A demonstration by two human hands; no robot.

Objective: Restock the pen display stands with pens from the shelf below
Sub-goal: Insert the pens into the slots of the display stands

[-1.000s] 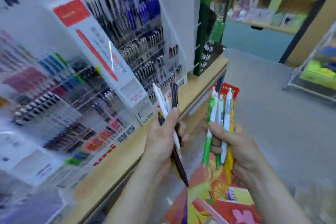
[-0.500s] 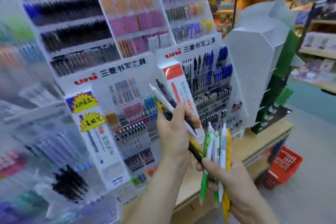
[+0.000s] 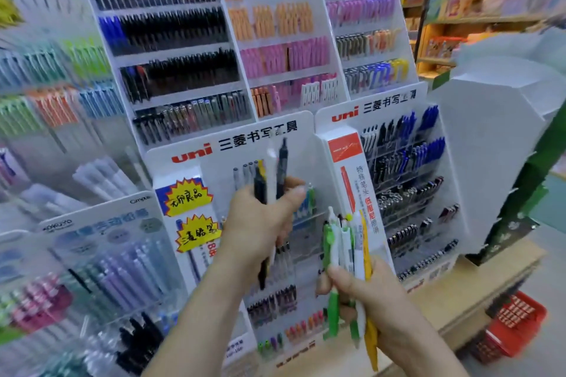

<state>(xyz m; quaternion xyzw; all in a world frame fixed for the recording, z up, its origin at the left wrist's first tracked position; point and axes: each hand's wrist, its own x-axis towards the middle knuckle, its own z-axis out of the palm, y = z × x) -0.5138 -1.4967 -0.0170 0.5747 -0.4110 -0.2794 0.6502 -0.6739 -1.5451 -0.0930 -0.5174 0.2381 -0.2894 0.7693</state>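
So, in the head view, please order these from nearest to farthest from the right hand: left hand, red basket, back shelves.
1. Left hand: just left of the right hand, slightly higher.
2. Red basket: on the floor, lower right.
3. Back shelves: upper right, far behind.

In the lower centre of the frame, green, white and yellow pens (image 3: 357, 254); above left, black and white pens (image 3: 260, 190); behind, a white display stand (image 3: 301, 144) with red lettering; lower right, a red basket (image 3: 517, 327).

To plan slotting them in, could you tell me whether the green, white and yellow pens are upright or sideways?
Upright: the right hand grips the green, white and yellow pens, standing roughly vertical.
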